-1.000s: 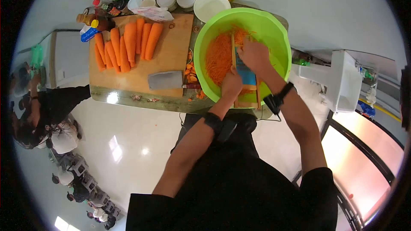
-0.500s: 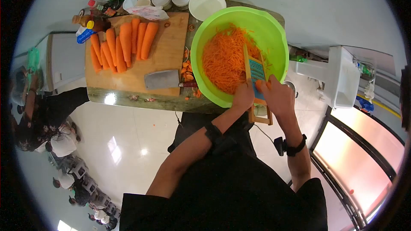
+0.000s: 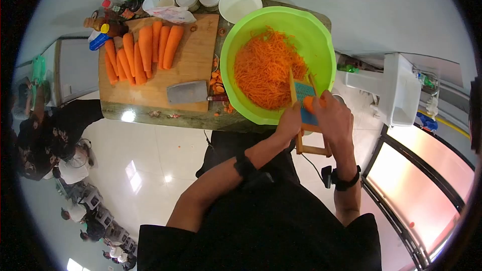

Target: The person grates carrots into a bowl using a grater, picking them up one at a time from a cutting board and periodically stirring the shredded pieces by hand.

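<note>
A wooden-framed grater (image 3: 305, 90) with a blue-green plate leans over the near rim of a large lime-green basin (image 3: 321, 45). My left hand (image 3: 289, 123) is closed around the grater's left side rail. In my right hand (image 3: 334, 118) is a piece of carrot (image 3: 308, 103), held against the grating plate. A heap of shredded carrot (image 3: 266, 68) fills much of the basin's left and middle, and the grater's far end rests by it. The fingertips under the grater are partly hidden.
Left of the basin, a wooden cutting board (image 3: 193, 55) carries several peeled carrots (image 3: 145, 47) and a cleaver (image 3: 187, 92). Carrot scraps (image 3: 217, 83) lie between board and basin. A white bowl (image 3: 240, 6), cups and bottles line the back. Another person (image 3: 45, 130) stands at far left.
The grater has shifted toward me and slightly right, its far end lower in the basin. My right hand with the carrot has moved a little right and nearer; my left hand follows the grater.
</note>
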Demonstrator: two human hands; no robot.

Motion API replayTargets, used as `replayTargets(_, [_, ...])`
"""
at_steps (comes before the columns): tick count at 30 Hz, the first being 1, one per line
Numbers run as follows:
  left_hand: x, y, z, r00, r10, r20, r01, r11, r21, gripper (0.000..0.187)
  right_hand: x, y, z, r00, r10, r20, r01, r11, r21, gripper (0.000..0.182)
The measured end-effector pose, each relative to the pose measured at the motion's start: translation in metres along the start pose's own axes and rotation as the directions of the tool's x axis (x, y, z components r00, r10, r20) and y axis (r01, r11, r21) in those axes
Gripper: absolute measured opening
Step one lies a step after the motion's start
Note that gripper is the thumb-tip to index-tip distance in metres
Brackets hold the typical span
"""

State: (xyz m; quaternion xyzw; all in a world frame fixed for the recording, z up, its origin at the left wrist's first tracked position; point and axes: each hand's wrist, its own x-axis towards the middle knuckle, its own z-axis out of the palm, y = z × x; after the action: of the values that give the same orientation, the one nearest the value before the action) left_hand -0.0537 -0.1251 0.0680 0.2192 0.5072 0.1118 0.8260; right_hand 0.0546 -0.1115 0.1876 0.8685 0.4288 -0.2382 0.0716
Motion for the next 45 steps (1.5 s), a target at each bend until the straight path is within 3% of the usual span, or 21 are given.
replayTargets(2, [-0.002,-0.002,-0.004,0.998,-0.056,-0.008,0.056,0.998,-0.016,0.044,-0.008,0.006,0.006,0.935,-0.337,-0.112,0.337,0.941,-0.019,0.032])
replayTargets(4, [-0.008,0.006,-0.011,0.993,-0.116,-0.007,0.116,0.989,0.094,0.044,-0.012,-0.006,-0.005,0.952,-0.303,-0.048,0.304,0.953,0.007,0.032])
replayTargets(6, [-0.007,0.006,-0.016,0.991,-0.128,-0.026,0.128,0.992,0.005,0.045,-0.013,-0.012,-0.005,0.962,-0.272,0.02,0.271,0.962,0.029,0.032])
replayTargets(8, [0.005,0.007,-0.028,0.991,-0.125,-0.049,0.121,0.989,-0.085,0.045,-0.006,-0.014,0.004,0.997,-0.051,0.064,0.045,0.995,0.089,0.034])
replayTargets(10, [0.021,-0.001,-0.047,1.0,-0.019,0.006,0.018,0.996,0.084,0.046,-0.002,-0.018,0.009,0.995,-0.077,0.067,0.07,0.992,0.105,0.036])
replayTargets(14, [0.035,0.017,-0.04,0.988,-0.106,-0.113,0.122,0.982,0.147,0.047,0.009,-0.019,0.025,0.994,-0.106,-0.019,0.108,0.986,0.127,0.037])
replayTargets(16, [0.037,0.028,-0.036,0.994,-0.056,-0.096,0.054,0.998,-0.032,0.047,0.014,-0.021,0.02,0.996,-0.082,-0.034,0.086,0.984,0.159,0.037])
replayTargets(19, [0.033,0.049,-0.041,0.994,-0.11,0.012,0.111,0.985,-0.13,0.045,0.016,-0.024,0.008,0.995,-0.052,-0.083,0.066,0.982,0.176,0.033])
replayTargets(23, [-0.008,0.053,-0.036,0.996,-0.072,0.044,0.075,0.995,-0.067,0.043,0.015,-0.026,0.004,0.991,-0.109,-0.082,0.123,0.972,0.202,0.03])
replayTargets(25, [-0.019,0.048,-0.031,0.989,-0.139,-0.044,0.136,0.989,-0.065,0.041,0.01,-0.034,-0.001,0.996,-0.092,-0.017,0.094,0.974,0.209,0.034])
replayTargets(29, [-0.023,0.054,-0.044,0.976,-0.219,0.021,0.22,0.97,-0.101,0.04,0.009,-0.042,-0.006,0.993,-0.096,0.069,0.074,0.96,0.27,0.039])
replayTargets(35, [0.024,0.048,-0.04,0.996,-0.082,-0.024,0.08,0.994,-0.079,0.045,0.017,-0.041,0.014,0.993,-0.107,-0.051,0.115,0.974,0.195,0.031])
replayTargets(38, [0.035,0.052,-0.035,0.991,-0.054,-0.125,0.029,0.98,-0.199,0.044,0.021,-0.042,0.013,0.999,-0.029,-0.046,0.039,0.967,0.253,0.033])
replayTargets(41, [0.055,0.051,-0.063,0.997,-0.061,-0.041,0.06,0.998,-0.029,0.043,0.027,-0.041,0.014,0.997,-0.037,-0.067,0.051,0.973,0.226,0.038])
replayTargets(43, [0.061,0.051,-0.076,0.993,-0.081,-0.084,0.093,0.984,0.153,0.046,0.028,-0.043,0.014,0.998,-0.043,-0.042,0.053,0.963,0.265,0.038])
replayTargets(44, [0.061,0.045,-0.075,0.994,-0.075,-0.086,0.087,0.985,0.152,0.046,0.03,-0.045,0.013,0.998,-0.056,-0.017,0.059,0.951,0.302,0.038])
replayTargets(45, [0.063,0.031,-0.072,0.993,0.011,-0.117,0.009,0.985,0.172,0.049,0.035,-0.046,0.018,0.998,-0.062,-0.021,0.065,0.951,0.301,0.038])
